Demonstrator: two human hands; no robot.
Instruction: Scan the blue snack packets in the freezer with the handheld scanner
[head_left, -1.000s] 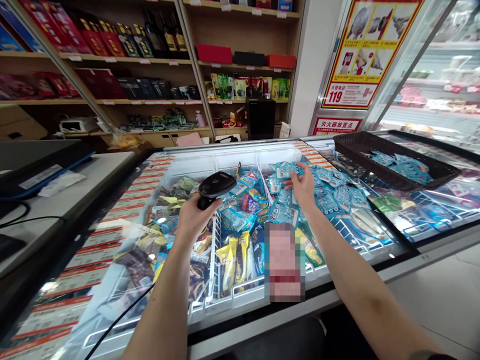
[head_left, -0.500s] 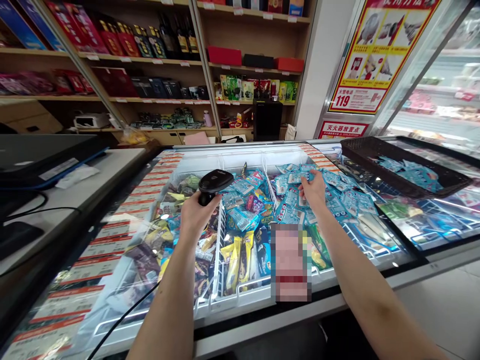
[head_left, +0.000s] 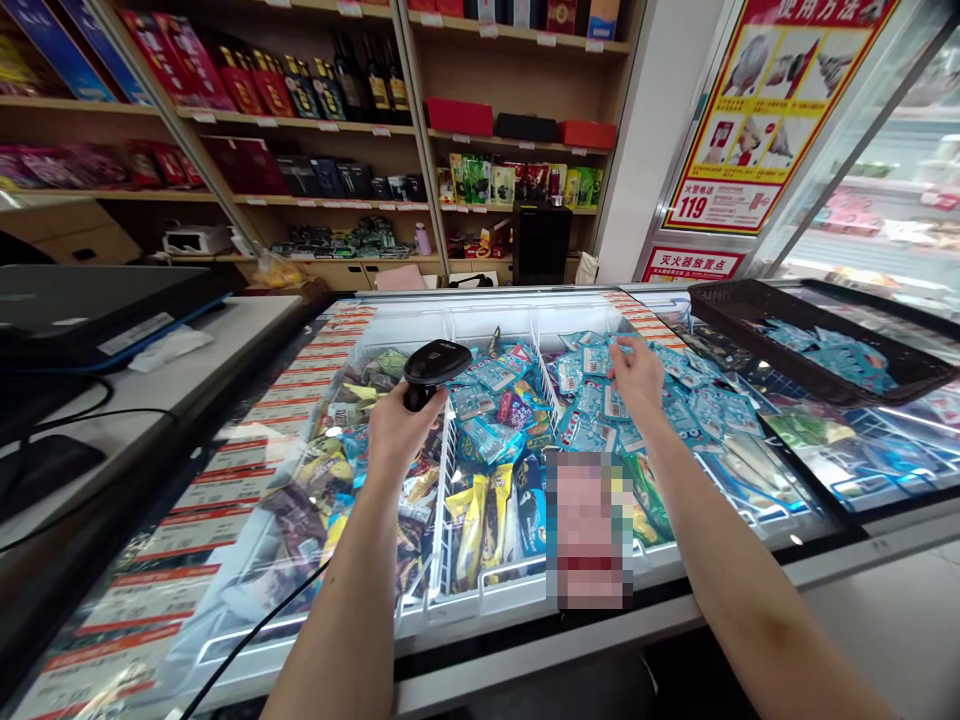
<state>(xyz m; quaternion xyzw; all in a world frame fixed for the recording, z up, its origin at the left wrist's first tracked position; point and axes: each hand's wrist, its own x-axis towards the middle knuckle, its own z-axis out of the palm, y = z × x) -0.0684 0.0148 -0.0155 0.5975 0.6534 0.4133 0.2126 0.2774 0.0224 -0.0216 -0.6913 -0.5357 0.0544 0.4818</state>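
My left hand (head_left: 401, 425) is wrapped round the handle of a black barcode scanner (head_left: 437, 360), whose head points forward over the freezer. A cable runs down by my left forearm. On the right, my right hand (head_left: 637, 378) has its fingers bent, with the fingertips at the edge of a blue packet (head_left: 597, 360). Many similar blue packets (head_left: 589, 435) lie spread around that hand on the freezer's glass top. Beneath the glass, wrapped ice creams (head_left: 480, 525) fill white wire baskets.
A dark basket (head_left: 817, 345) holding more blue packets stands at the right on the freezer. A pixelated pink rectangle (head_left: 589, 520) covers part of the front edge. Price labels (head_left: 217, 505) line the left side. Stocked shelves (head_left: 322, 125) rise behind; a counter (head_left: 255, 340) stands left.
The view has shifted slightly, so most things appear a little farther right. The scanner stays in my left hand; my right hand remains among the blue packets.
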